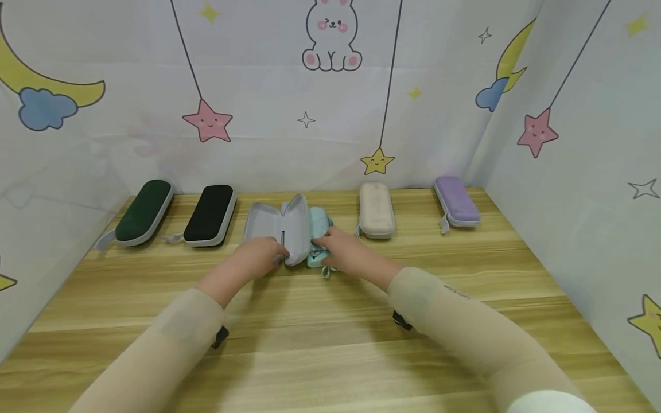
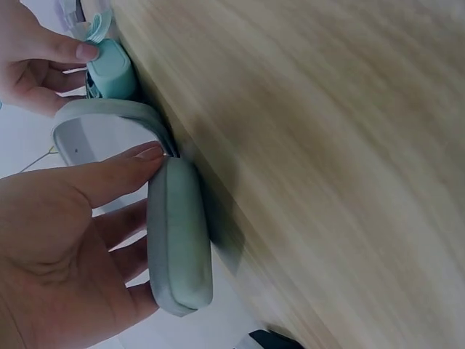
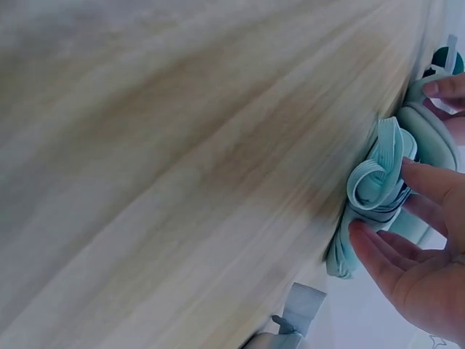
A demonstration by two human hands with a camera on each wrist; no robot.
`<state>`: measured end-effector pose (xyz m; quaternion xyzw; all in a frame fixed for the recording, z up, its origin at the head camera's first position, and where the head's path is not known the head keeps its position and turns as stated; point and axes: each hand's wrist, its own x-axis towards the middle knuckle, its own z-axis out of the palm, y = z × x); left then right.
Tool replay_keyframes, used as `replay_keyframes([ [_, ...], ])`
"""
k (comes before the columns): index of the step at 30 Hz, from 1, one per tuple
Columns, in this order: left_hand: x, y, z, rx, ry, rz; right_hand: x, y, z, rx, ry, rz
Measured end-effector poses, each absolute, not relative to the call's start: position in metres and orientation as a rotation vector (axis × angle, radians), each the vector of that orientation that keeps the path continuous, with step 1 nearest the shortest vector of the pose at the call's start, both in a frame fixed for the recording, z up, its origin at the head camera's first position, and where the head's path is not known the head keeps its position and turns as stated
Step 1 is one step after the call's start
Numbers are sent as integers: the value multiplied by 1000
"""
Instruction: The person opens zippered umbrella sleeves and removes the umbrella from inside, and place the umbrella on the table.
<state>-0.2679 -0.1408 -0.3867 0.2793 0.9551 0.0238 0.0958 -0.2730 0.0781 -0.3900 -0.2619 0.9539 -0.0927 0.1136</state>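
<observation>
Head view: reaches forward with both arms over a wood-grain table (image 1: 330, 344), in beige sleeves (image 1: 160, 350). Pinches the near end of an open case (image 1: 297, 229) with the left hand (image 1: 258, 256), and pinches a turquoise bundle (image 1: 318, 219) with the right hand (image 1: 345, 249). Shows the case spread like a book, pale grey inside — one half just beyond the left hand, the other between the two hands. Stands close beside the bundle on that inner half; cannot tell whether touching. Shows a narrow dark strip (image 1: 282, 237) along the fold, just past the left fingertips; cannot tell what kind of part.

Left wrist view: rests the left thumb on the edge of the pale green outer shell and curls the other fingers behind the same half.

Right wrist view: sets the right thumb against one side of the bundle and bends the fingers toward the other side, near a looped ribbed strap (image 3: 370, 178).

Back in the head view, shows a black case (image 1: 208, 215) beyond and left of the left hand — and a dark green case (image 1: 144, 212) farther left. Beyond and right of the right hand, shows a cream case (image 1: 377, 209), then a purple case (image 1: 458, 201) farther right. Beyond both hands, ends at a white backdrop (image 1: 263, 74) printed with a rabbit, stars, moons and clouds.
</observation>
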Motion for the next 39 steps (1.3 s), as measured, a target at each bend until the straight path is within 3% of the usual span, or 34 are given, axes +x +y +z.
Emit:
replay_keyframes([
  [9, -287, -138, -388, 856, 2879, 61, -289, 60, -396, -805, 2870, -177],
  [23, -329, -133, -393, 851, 2915, 26, -323, 53, -398, -640, 2911, -187],
  [39, -338, -128, -386, 705, 2868, 138, -338, 65, -396, -583, 2827, -287],
])
